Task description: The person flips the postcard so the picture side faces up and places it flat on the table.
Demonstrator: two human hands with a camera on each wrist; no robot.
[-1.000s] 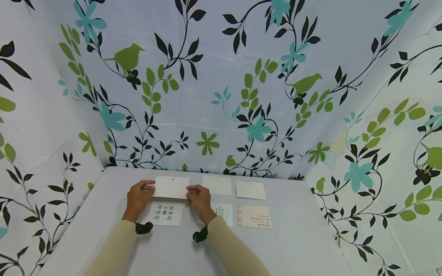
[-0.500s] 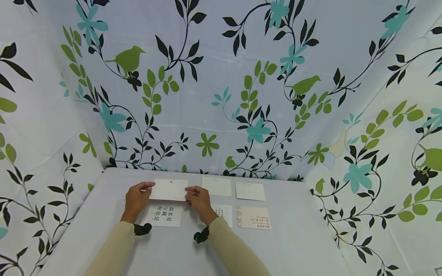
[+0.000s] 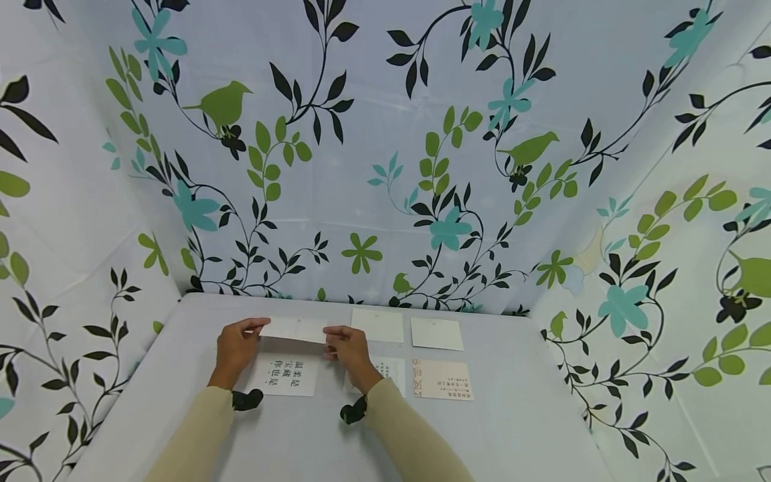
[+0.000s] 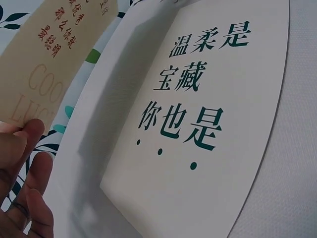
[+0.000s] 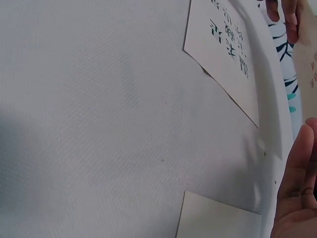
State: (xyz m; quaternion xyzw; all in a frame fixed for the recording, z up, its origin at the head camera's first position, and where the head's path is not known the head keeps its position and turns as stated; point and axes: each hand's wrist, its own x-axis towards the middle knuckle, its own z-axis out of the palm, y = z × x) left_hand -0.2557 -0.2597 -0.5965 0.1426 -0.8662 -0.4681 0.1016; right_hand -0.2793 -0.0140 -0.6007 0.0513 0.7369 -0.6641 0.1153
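Observation:
Both hands hold a cream card (image 3: 295,329) by its short sides, raised and tipped above the table's far left part. My left hand (image 3: 237,349) pinches its left edge, and my right hand (image 3: 351,352) pinches the right edge. Its plain side shows in the head view. From the left wrist, the card's (image 4: 47,54) other side bears red characters and large faint letters, above the fingertips of my left hand (image 4: 25,183). Just nearer on the table lies a white card with dark green characters (image 3: 288,376), large in the left wrist view.
Right of the hands, two plain cream cards, one left (image 3: 378,325) and one right (image 3: 437,333), lie in the back row. In front are a white printed card (image 3: 390,375), partly behind my right hand, and a pinkish printed card (image 3: 443,379). Patterned cloth (image 3: 361,167) surrounds the table (image 3: 518,415).
The held card has tipped, its near edge rising, so its plain face looks narrower in the head view. Both hands stay at its sides, nearly in place.

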